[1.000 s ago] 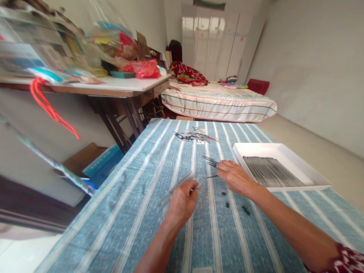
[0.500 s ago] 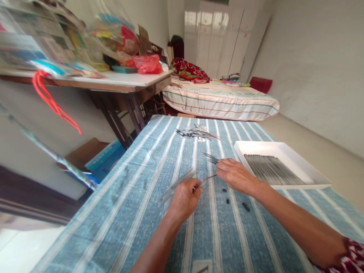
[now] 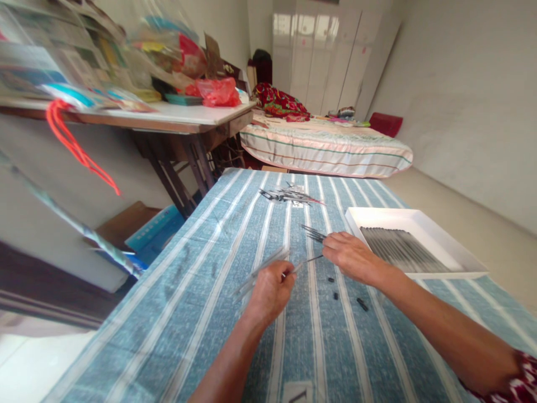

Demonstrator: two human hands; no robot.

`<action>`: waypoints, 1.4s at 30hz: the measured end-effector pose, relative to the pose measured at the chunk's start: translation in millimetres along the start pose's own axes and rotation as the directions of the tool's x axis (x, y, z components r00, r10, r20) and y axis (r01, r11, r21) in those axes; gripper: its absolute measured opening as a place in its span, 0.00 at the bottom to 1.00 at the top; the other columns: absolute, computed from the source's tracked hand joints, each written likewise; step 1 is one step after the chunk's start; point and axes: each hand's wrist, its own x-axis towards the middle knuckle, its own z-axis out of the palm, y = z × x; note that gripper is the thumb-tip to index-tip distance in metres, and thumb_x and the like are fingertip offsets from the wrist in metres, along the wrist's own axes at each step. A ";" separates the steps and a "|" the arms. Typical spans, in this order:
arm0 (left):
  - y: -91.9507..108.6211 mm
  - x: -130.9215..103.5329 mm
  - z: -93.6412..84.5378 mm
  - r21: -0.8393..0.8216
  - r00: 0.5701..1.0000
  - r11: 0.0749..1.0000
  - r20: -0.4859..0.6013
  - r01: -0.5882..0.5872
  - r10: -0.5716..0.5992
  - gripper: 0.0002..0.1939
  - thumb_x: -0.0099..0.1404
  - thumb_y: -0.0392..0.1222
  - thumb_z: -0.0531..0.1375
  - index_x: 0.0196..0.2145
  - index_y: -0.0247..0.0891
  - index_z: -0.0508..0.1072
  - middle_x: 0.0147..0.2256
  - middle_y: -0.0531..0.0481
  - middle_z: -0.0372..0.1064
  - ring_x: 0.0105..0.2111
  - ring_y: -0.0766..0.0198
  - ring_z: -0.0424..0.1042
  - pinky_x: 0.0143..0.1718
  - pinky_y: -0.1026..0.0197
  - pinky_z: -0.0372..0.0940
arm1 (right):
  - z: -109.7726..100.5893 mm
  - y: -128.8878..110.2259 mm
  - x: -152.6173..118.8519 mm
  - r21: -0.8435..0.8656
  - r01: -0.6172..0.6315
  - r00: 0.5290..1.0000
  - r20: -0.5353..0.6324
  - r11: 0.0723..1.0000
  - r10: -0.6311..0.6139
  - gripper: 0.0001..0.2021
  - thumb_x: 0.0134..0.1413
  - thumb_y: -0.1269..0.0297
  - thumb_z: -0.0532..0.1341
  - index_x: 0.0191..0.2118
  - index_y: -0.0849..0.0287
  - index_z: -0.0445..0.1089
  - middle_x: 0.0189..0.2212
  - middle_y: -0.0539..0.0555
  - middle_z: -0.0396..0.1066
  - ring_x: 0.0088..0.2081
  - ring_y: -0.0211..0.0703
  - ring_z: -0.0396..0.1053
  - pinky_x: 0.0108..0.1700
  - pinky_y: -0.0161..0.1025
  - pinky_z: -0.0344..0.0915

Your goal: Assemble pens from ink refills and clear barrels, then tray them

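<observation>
Gripping clear tubes (image 3: 260, 270) in closed left hand (image 3: 271, 288), dark rods (image 3: 312, 233) in closed right hand (image 3: 349, 254), apparently bunched for control, near the box (image 3: 392, 219) on the table's (image 3: 168, 313) right edge.

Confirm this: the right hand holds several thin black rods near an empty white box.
The box isn't empty: the head view shows a row of thin dark sticks inside the white box. The right hand does hold several thin black rods near it.
</observation>
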 end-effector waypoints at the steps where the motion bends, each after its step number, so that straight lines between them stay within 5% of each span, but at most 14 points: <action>1: 0.1 0.0 0.1 0.000 1.000 1.000 0.000 -0.004 0.004 0.06 0.57 0.32 0.54 0.26 0.36 0.71 0.23 0.54 0.65 0.25 0.67 0.66 0.29 0.65 0.58 | -0.4 0.1 -0.3 0.000 0.004 1.000 0.003 1.000 -0.004 0.10 0.58 0.76 0.51 0.30 0.62 0.68 0.31 0.56 0.66 0.37 0.43 0.60 0.38 0.40 0.51; 14: 2.3 -0.5 0.1 0.025 0.999 0.999 0.026 -0.032 0.031 0.06 0.57 0.32 0.55 0.26 0.36 0.71 0.23 0.53 0.66 0.26 0.66 0.66 0.29 0.65 0.58 | -2.2 -2.0 -0.7 -0.049 0.030 0.999 -0.011 0.998 -0.031 0.09 0.58 0.74 0.53 0.30 0.61 0.68 0.29 0.54 0.66 0.36 0.44 0.60 0.37 0.40 0.52; 22: 6.7 -1.0 -2.0 -0.196 0.995 0.978 0.079 0.076 -0.062 0.05 0.55 0.35 0.56 0.26 0.37 0.71 0.17 0.57 0.62 0.20 0.68 0.63 0.24 0.66 0.57 | -10.2 -13.8 2.1 -0.048 0.100 0.992 -0.068 0.994 -0.103 0.08 0.58 0.71 0.54 0.29 0.61 0.67 0.29 0.54 0.65 0.35 0.43 0.59 0.37 0.40 0.53; 28: 14.5 -2.2 -0.3 -0.492 0.985 0.856 0.138 0.157 -0.102 0.03 0.53 0.34 0.58 0.26 0.36 0.72 0.17 0.57 0.64 0.18 0.69 0.63 0.22 0.66 0.57 | -24.1 -29.2 4.0 0.026 0.168 0.941 -0.303 0.985 -0.153 0.12 0.61 0.71 0.50 0.29 0.61 0.68 0.32 0.56 0.68 0.39 0.44 0.62 0.43 0.43 0.56; 33: 18.1 -4.8 -3.2 -0.646 0.985 0.744 0.108 0.172 -0.134 0.06 0.53 0.37 0.60 0.31 0.35 0.73 0.16 0.58 0.65 0.17 0.71 0.61 0.19 0.68 0.55 | -28.4 -27.1 -12.5 0.171 0.037 0.862 -0.505 0.985 0.055 0.11 0.60 0.72 0.50 0.37 0.63 0.70 0.38 0.58 0.70 0.43 0.45 0.64 0.46 0.41 0.58; 35: 18.6 -5.3 -4.5 -0.686 0.986 0.709 0.087 0.163 -0.142 0.08 0.53 0.38 0.61 0.33 0.35 0.74 0.16 0.58 0.65 0.16 0.72 0.59 0.18 0.68 0.55 | -19.9 -24.6 -19.7 0.194 -0.076 0.908 -0.392 0.978 0.149 0.11 0.59 0.72 0.50 0.34 0.62 0.71 0.33 0.57 0.70 0.38 0.43 0.65 0.40 0.38 0.60; 38: 18.9 -5.9 -4.3 -0.714 0.987 0.684 0.073 0.150 -0.140 0.09 0.53 0.38 0.62 0.34 0.35 0.74 0.17 0.57 0.66 0.16 0.73 0.59 0.18 0.68 0.56 | -0.6 -25.2 -23.4 0.143 -0.203 0.975 -0.063 0.969 0.214 0.11 0.57 0.71 0.52 0.28 0.60 0.70 0.26 0.54 0.69 0.31 0.42 0.66 0.34 0.37 0.59; 42: 18.9 -6.8 -1.5 -0.706 0.987 0.690 0.093 0.159 -0.132 0.08 0.53 0.38 0.61 0.33 0.35 0.74 0.17 0.56 0.66 0.16 0.73 0.60 0.18 0.68 0.55 | 20.8 -32.3 -15.8 0.079 -0.231 0.955 0.207 0.970 0.211 0.10 0.53 0.73 0.53 0.27 0.61 0.70 0.27 0.55 0.71 0.33 0.44 0.68 0.34 0.37 0.59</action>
